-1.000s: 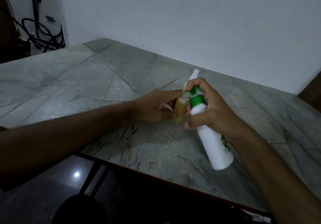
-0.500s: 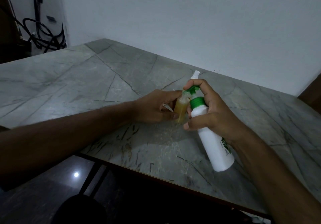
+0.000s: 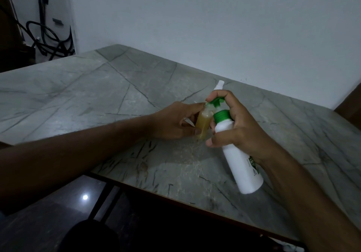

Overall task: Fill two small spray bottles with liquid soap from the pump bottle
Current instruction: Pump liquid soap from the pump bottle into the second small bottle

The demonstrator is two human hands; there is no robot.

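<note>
Pumping again: right hand (image 3: 242, 132) wraps pump bottle (image 3: 240, 159), finger on green pump head (image 3: 218, 102), which sits higher than a second ago. Left hand (image 3: 175, 122) pinches amber-filled spray bottle (image 3: 203, 123) just left of nozzle, on tabletop (image 3: 97, 95). Looks nearly full.

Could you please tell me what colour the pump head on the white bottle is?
Green, seen in the head view: the white plastic pump bottle's pump head.

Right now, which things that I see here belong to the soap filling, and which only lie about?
Belong to the job: pump bottle in right hand; small bottle in left hand; white sprayer behind.

Lying about: cables by the wall; table only bears the work.
</note>
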